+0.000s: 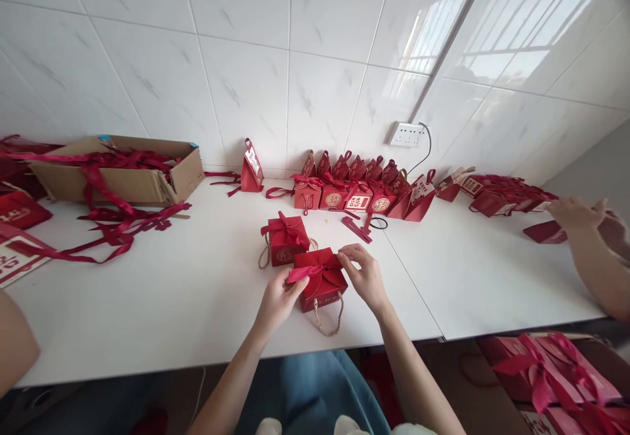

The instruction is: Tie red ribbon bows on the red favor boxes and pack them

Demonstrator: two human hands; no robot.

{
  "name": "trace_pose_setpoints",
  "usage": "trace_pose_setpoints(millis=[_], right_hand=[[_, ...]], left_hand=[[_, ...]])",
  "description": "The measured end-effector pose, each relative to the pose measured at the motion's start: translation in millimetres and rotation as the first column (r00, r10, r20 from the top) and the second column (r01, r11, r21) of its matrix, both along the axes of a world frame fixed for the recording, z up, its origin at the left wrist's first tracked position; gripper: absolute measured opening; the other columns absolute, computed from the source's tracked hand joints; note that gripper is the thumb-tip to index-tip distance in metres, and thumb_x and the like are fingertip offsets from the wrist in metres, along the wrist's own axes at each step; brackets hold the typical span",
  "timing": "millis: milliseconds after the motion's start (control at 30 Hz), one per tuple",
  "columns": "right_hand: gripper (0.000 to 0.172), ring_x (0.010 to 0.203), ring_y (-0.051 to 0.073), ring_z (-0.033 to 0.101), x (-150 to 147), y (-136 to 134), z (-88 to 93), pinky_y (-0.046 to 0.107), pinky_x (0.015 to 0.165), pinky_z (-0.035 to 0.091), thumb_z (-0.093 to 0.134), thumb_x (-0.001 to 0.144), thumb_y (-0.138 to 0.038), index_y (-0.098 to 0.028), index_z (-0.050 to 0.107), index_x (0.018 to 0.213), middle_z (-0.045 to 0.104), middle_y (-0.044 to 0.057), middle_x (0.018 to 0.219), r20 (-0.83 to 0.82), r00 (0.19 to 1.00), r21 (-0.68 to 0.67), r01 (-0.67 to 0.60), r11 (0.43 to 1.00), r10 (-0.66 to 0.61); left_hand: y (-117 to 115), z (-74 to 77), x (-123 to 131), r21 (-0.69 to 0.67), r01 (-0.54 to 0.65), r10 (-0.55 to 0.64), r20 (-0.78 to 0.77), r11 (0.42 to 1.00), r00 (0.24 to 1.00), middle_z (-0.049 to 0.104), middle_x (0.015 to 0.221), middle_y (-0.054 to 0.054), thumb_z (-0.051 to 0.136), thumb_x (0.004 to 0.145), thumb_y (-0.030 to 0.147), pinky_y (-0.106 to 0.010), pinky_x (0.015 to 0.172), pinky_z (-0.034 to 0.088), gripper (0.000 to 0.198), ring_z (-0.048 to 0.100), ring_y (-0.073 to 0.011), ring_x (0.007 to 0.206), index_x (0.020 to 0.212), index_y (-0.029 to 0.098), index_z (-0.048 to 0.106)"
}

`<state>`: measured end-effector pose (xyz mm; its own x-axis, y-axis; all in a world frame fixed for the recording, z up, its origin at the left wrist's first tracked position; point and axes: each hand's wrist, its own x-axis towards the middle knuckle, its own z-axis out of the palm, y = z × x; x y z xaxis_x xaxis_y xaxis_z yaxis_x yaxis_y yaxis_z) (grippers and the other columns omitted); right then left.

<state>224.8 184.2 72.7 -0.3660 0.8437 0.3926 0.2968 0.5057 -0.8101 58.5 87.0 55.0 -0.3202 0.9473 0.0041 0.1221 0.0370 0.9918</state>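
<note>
A red gift box (pixel 322 299) with a twisted rope handle sits on the white table in front of me, its top flaps folded in. Across its top runs a red ribbon (pixel 305 272), gathered at the middle. My left hand (pixel 279 297) pinches the ribbon's left end between thumb and fingers. At the box's upper right corner, my right hand (pixel 365 274) has thumb and fingertips together on the ribbon's other side. Just behind stands a second red box (pixel 284 238), topped with a ribbon bow and fitted with rope handles.
A cardboard carton (pixel 113 186) full of red ribbons stands at the left, ribbons trailing onto the table (pixel 197 304). Small red boxes (pixel 352 189) line the wall below a socket (pixel 407 134). Another person's hands (pixel 585 225) work at the right. More bowed boxes (pixel 551 369) lie lower right.
</note>
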Motion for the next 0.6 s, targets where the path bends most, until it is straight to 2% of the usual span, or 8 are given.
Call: trace_pose_setpoints(millis=[100,167,267,400,500,600], right_hand=[[0.029,0.083,0.02,0.061,1.4,-2.7,-3.0,0.032,0.074,0.05,0.051,0.087,-0.04,-0.019,0.065,0.072,0.063,0.008,0.088,-0.024,1.0,-0.007,0.014,1.0,-0.014],[0.029,0.078,0.019,0.061,2.0,-5.3,-3.4,0.03,0.07,0.05,0.051,0.088,-0.039,-0.019,0.063,0.071,0.063,0.007,0.084,-0.037,0.999,-0.007,-0.003,1.0,0.003],[0.029,0.07,0.017,0.06,2.3,-10.2,-1.2,0.028,0.065,0.049,0.049,0.088,-0.037,-0.019,0.059,0.068,0.062,0.005,0.075,-0.043,0.999,0.021,-0.018,1.0,0.019],[0.027,0.064,0.016,0.057,-1.8,-18.0,0.5,0.028,0.06,0.048,0.046,0.088,-0.032,-0.02,0.056,0.067,0.061,0.004,0.069,-0.022,1.0,0.065,-0.008,0.998,0.01],[0.027,0.063,0.016,0.058,-6.6,-20.5,-2.2,0.029,0.059,0.049,0.045,0.087,-0.033,-0.022,0.054,0.064,0.061,0.003,0.068,-0.033,0.999,0.067,0.016,0.998,-0.014],[0.027,0.06,0.018,0.06,0.7,-13.8,-4.5,0.031,0.056,0.052,0.047,0.084,-0.04,-0.024,0.051,0.062,0.062,0.001,0.066,-0.093,0.989,0.069,0.123,0.99,-0.117]], left_hand=[[-1.0,-1.6,-5.9,-0.004,0.034,-0.034,0.002,0.999,0.999,0.067,0.077,-0.004,0.058,0.078,0.045,-0.029,0.068,0.051,0.03,0.065,-0.0211,0.079,0.084,0.017,0.063],[-3.0,-1.1,-8.2,0.02,-0.006,0.007,-0.057,1.0,0.998,0.067,0.079,-0.004,0.056,0.078,0.044,-0.03,0.069,0.051,0.028,0.064,-0.0206,0.077,0.086,0.017,0.06],[-6.1,2.0,-9.6,0.165,-0.089,0.129,-0.246,0.982,0.961,0.065,0.085,-0.005,0.06,0.075,0.041,-0.032,0.073,0.052,0.028,0.064,-0.0204,0.079,0.092,0.019,0.057],[-2.8,5.5,-8.9,0.392,-0.048,0.241,-0.46,0.919,0.854,0.061,0.078,-0.003,0.057,0.08,0.04,-0.029,0.07,0.053,0.018,0.063,-0.0182,0.076,0.081,0.022,0.059],[3.5,8.5,-8.4,0.473,-0.07,0.32,-0.473,0.878,0.821,0.059,0.07,-0.001,0.053,0.083,0.041,-0.025,0.062,0.054,0.022,0.063,-0.0167,0.067,0.071,0.023,0.059],[1.8,10.1,-20.5,0.476,-0.154,0.373,-0.408,0.866,0.833,0.062,0.068,0.0,0.055,0.078,0.048,-0.025,0.054,0.055,0.024,0.065,-0.0186,0.063,0.067,0.026,0.057]])
